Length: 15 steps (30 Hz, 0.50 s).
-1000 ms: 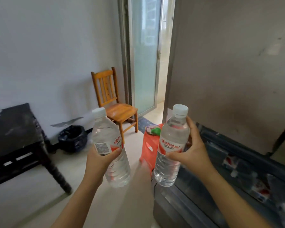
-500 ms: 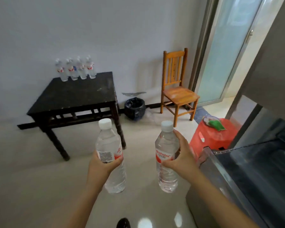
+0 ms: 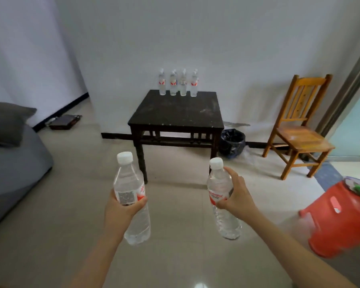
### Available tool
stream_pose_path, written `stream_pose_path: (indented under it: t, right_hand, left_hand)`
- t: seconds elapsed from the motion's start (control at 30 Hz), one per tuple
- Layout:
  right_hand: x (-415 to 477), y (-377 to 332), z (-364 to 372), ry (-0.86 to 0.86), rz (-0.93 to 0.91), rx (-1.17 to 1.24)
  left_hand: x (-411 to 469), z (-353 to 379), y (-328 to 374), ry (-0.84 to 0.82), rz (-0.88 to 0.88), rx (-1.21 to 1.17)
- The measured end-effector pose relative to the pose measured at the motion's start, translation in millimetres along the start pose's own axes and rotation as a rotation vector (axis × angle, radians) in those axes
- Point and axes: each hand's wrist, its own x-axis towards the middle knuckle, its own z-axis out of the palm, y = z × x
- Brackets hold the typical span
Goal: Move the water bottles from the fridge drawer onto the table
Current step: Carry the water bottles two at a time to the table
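The left hand is curling round one water bottle at its label and the right hand is gripping a second bottle, both upright, in mid-carry. The table is standing well ahead of both grips, so the next move is probably calling for stepping closer and setting them down short of the row of bottles.

The clear plastic water bottle in my left hand has a white cap and a white label with grey print and a red patch. The second clear plastic bottle, in my right hand, has a white cap and a red-lettered white label. The square wooden table is near-black with pale flecks, the slatted wooden chair orange-brown, the plastic stool bright red.
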Motion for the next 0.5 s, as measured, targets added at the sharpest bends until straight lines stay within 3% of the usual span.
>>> stream_pose_path:
  t: [0.2,0.5]
  right_hand:
    - [31.2,-73.5,96.1,-0.05,-0.089,0.055]
    - [83.5,-176.2,198.9,-0.293,-0.203,0.068]
  left_hand:
    - [44.1,-118.6,-23.8,0.069,-0.023,0.023]
    - [98.4,-225.3,-33.7,0.245,-0.034,-0.011]
